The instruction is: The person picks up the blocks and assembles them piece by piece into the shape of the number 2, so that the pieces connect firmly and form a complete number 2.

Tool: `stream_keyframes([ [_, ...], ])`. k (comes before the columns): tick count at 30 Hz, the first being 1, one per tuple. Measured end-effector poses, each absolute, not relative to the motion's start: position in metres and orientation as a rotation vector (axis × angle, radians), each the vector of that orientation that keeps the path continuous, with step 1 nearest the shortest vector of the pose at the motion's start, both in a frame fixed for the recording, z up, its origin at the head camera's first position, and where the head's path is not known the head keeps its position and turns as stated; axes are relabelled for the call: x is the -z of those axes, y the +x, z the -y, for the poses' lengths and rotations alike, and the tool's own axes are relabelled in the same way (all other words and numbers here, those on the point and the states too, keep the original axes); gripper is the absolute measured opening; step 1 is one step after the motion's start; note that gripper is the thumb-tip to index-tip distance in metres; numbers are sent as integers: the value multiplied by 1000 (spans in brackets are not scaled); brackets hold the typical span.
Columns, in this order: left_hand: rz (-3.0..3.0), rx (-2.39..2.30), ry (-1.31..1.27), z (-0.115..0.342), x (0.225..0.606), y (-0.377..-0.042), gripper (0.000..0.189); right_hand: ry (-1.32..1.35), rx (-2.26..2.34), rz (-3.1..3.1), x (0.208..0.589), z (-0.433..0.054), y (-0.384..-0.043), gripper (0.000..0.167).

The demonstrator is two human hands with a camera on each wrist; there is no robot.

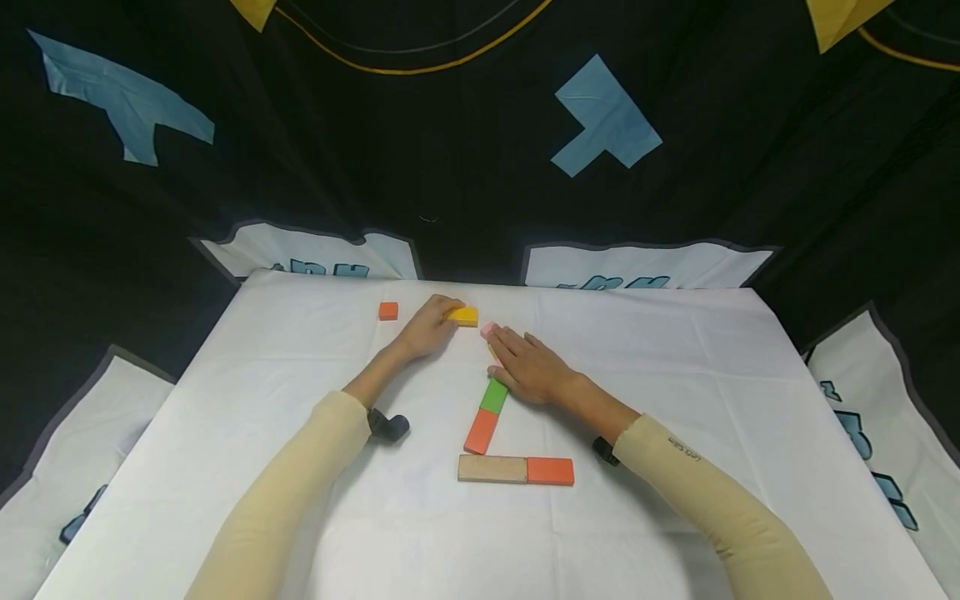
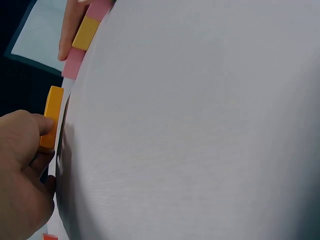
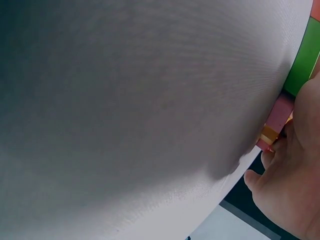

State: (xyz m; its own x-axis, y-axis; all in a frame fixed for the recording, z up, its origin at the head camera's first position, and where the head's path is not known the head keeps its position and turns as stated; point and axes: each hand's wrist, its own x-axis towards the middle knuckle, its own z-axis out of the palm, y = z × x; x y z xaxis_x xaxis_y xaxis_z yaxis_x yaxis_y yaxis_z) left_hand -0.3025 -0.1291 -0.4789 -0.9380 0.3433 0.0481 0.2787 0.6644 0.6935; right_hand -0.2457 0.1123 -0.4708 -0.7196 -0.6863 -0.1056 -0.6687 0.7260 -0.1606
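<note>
My left hand [image 1: 432, 325] pinches a yellow block [image 1: 462, 317] near the far side of the table, thumb on one face in the left wrist view. To the right, my right hand [image 1: 533, 367] lies with extended fingers along a slanted row of blocks, partly covering it. That row runs from a pink block [image 1: 487, 330] at its far end through a yellow block [image 2: 86, 33] and another pink block [image 3: 280, 113] to a green block [image 1: 493, 396] and an orange-red block [image 1: 481, 431]. A gap separates the held block from the row's far end.
Nearer me, a plain wooden block [image 1: 492, 468] and an orange-red block [image 1: 551, 471] lie end to end, crosswise below the row. A small orange-red block [image 1: 388, 311] sits left of my left hand. White cloth covers the table [image 1: 637, 350]; a dark curtain [image 1: 465, 167] hangs behind.
</note>
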Motion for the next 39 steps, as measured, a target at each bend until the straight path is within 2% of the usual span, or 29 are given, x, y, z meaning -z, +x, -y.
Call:
stream_keyframes([
  [39, -2818, -1021, 527, 123, 481, -293, 39, -1148, 164, -2773, 468, -113, -246, 68],
])
